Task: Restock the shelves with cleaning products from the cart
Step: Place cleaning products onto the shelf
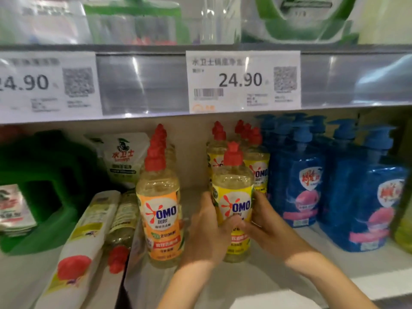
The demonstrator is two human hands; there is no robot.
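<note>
Setting a yellow-label OMO bottle (234, 192) onto the shelf (278, 279) is the step we judge to be in hand. We grasp it with both hands. Our left hand (207, 233) curls round its left side and our right hand (269, 226) round its right side, thumbs meeting across the front of the label. The bottle stands upright between our fingers (258, 198), red cap up. Its base looks down on the shelf board, though we cannot tell contact for sure.

Directly behind our fingertips stands a row of matching yellow-label bottles (217, 152), so this one belongs at the front of that row. Just left of the left fingers stands an orange-label OMO bottle (160, 210), near the hand but apart from it. Just right of the right fingers are blue pump bottles (298, 186), close by. The cart is not in view.

Next move, as we judge it: turn the label forward and nudge the bottle back against its row. Then we release both hands, drawing the fingers straight back toward us, since the gap on the right is narrow and the orange neighbour could tip.
</note>
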